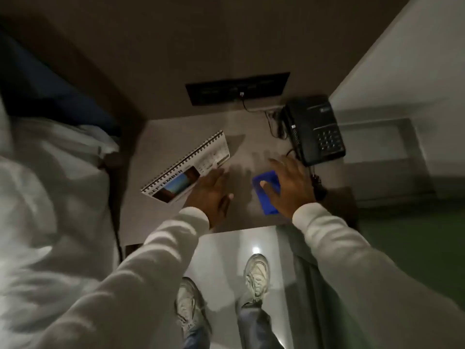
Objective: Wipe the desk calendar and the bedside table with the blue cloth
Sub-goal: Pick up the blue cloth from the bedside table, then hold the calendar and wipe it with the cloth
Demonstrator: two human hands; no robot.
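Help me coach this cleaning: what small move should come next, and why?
Probably close the right hand on the blue cloth: it lies flat on the bedside table under open fingers, while the left hand reaches the desk calendar.

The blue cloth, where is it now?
In the head view the cloth lies on the table, right of centre, under the right hand, between the calendar and the phone.
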